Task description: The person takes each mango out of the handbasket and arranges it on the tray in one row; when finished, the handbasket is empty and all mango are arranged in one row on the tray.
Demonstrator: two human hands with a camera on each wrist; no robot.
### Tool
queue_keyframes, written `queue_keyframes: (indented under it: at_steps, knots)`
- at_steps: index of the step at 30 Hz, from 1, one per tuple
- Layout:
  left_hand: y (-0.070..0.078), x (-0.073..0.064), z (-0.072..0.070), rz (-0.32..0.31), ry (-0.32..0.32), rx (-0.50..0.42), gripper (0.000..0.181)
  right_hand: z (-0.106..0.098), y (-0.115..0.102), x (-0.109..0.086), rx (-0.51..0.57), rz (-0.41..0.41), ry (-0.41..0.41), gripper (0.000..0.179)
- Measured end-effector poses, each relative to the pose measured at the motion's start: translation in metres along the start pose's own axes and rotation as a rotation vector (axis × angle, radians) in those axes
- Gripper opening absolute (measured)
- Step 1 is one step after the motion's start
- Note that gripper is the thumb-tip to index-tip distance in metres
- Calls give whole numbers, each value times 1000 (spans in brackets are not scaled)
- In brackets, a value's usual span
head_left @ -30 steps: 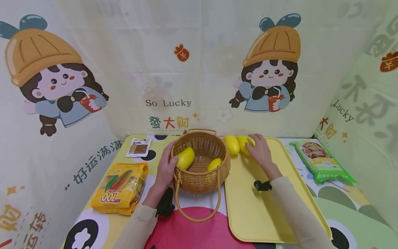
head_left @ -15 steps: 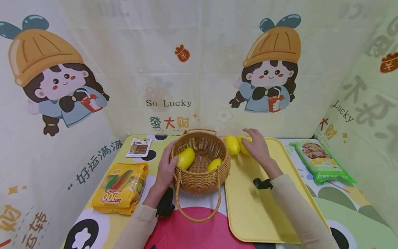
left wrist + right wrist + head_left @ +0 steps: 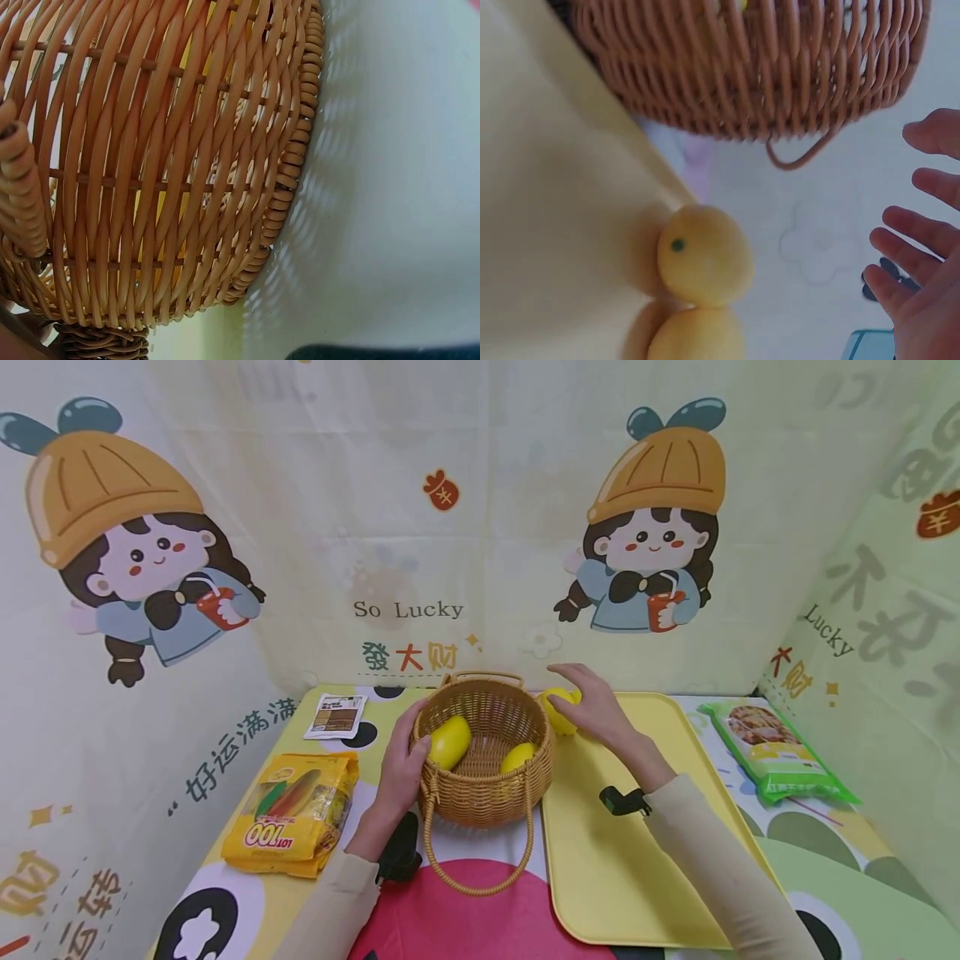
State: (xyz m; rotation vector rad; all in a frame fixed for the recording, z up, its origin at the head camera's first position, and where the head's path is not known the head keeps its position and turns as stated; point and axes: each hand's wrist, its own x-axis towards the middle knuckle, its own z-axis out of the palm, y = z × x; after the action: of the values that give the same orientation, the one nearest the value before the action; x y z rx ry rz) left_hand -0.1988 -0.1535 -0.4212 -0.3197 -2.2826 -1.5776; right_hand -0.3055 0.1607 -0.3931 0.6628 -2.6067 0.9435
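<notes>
A round wicker basket with two looped handles stands mid-table, holding two yellow lemons, one at its left wall and another at its right. My left hand holds the basket's left side, thumb at the rim. Over the tray's far left corner hovers my right hand, fingers spread and holding nothing. Below it a lemon is partly covered by the fingers. The right wrist view shows two lemons lying together, with the hand apart from them.
A yellow tray lies right of the basket. Farther right is a green food bag. On the left are a yellow snack bag and a small white packet. A printed cloth wall stands behind.
My right hand has let go of the right-hand lemon on the tray and moved left towards the basket. The left hand and the basket stay in place.
</notes>
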Motion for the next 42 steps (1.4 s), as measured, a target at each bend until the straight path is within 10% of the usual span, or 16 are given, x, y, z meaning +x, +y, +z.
queue_keyframes:
  at_steps: [10,19,42]
  knots:
    - [-2,0,-1,13,-7,-3,56,5,-29,1,89,-128,-96,52]
    - [-44,8,6,29,21,-7,57,13,-47,-5,80,-221,-219,52]
    - [-45,8,9,47,42,-8,56,20,-88,8,-133,-282,-664,50]
